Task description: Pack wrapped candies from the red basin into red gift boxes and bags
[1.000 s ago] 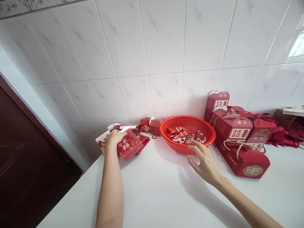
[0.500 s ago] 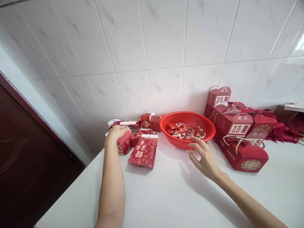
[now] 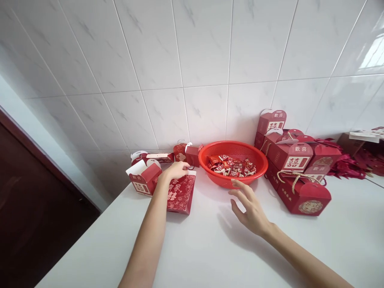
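My left hand [image 3: 177, 169] is at the white top edge of a flat-lying red box [image 3: 182, 196] with white lettering; its fingers are bent, and whether they grip the edge is not clear. Just left of that arm stands a red box with raised flaps [image 3: 143, 179]. My right hand [image 3: 247, 206] hovers over the white table [image 3: 210, 248], fingers apart and nothing in them, just in front of a red plastic basket [image 3: 204, 158]. Wrapped sweets [image 3: 232, 166] lie inside the basket.
Several red gift boxes [image 3: 310, 200] with rope handles are stacked to the right of the basket. Smaller red boxes [image 3: 192, 155] stand along the tiled wall [image 3: 162, 60]. Dark pink material [image 3: 345, 162] lies at the far right, and a dark door [image 3: 36, 200] is at the left.
My left hand has moved right, from the box at the left to the top of the lettered box. My right hand has drawn slightly back from the basket. The view has shifted a little.
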Motion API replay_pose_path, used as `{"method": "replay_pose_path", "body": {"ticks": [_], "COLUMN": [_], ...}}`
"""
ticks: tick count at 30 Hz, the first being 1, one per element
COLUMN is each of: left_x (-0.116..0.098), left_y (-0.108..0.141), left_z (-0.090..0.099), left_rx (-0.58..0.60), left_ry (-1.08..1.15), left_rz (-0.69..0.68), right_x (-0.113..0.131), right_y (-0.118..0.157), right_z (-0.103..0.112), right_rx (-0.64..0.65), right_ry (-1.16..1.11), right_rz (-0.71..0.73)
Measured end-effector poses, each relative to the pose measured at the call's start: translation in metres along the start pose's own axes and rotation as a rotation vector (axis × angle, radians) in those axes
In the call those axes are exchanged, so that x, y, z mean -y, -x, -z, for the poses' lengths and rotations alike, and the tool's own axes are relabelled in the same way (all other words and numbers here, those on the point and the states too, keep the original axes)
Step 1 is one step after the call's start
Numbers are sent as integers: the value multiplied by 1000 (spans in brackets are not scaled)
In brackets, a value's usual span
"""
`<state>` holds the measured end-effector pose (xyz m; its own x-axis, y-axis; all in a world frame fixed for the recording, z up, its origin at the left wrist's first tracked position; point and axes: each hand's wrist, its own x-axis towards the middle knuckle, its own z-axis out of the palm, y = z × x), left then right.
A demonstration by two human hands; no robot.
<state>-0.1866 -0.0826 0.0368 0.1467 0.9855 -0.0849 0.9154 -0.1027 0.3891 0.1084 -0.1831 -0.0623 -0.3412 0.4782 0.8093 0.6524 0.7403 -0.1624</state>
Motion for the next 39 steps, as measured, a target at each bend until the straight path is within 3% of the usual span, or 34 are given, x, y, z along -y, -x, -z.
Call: {"method": "replay_pose_path", "body": {"ticks": [3,6,10,14,19,23,26,29,33,36,39], "left_x": [-1,-12,-44,-76,-93,-90,-85,-83,-84,-89,-95], "left_y": [2,19,47,63,53,34,28,28,14,-21,-65], "left_z": [5,20,31,22,1,-13,-17,-14,-9,-10,-20], "left_rx": [22,50,19,20,240,465,562,541,421,363,340], "left_ry": [28,154,327,409,447,459,506,559,798,784,522], "left_rz": [-17,-178,-395,-537,-690,-656,-646,-690,-690,-609,-569], "right_x": [-1,0,3,2,-3,-7,-9,-11,-21,-35,-48], "right_y": [1,0,0,0,-1,-2,-3,-6,-10,-11,-9], "right_z": [-1,0,1,-3,-4,-2,2,9,20,21,19], "right_rx": [-3,22,148,228,247,268,275,194,-55,-209,-282], "right_ry": [-21,-97,-283,-440,-499,-491,-475,-494,-418,-302,-181], "right_rz": [-5,-48,-164,-315,-385,-348,-313,-241,-238,-298,-308]}}
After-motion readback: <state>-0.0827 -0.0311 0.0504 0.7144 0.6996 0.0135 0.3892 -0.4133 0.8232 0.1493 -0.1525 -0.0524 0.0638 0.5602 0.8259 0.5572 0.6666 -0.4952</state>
